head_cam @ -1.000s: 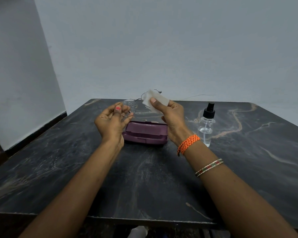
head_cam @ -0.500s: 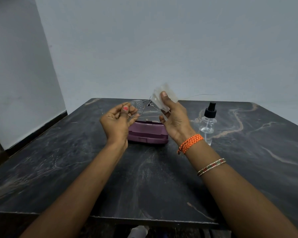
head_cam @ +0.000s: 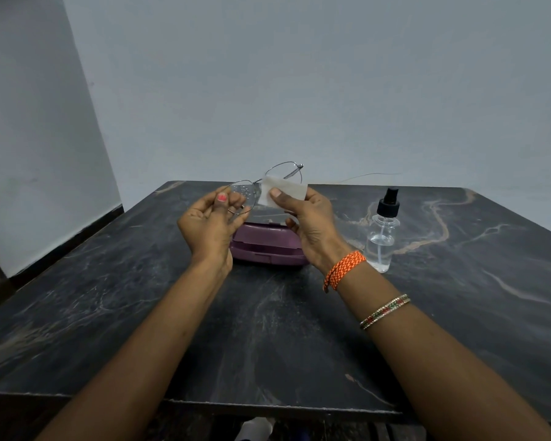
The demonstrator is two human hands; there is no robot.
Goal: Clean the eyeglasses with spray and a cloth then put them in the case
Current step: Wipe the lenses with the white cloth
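Dark marble table (head_cam: 268, 329); grey wall (head_cam: 299, 90) behind.

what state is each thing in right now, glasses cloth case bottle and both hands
eyeglasses: held up above the table, droplets on the left lens, arms unfolded
cloth: pinched in the right hand, pressed at the right lens
case: shut, lying on the table
spray bottle: upright on the table, cap on, partly filled
left hand: fingers closed on the left lens rim
right hand: fingers closed on the cloth
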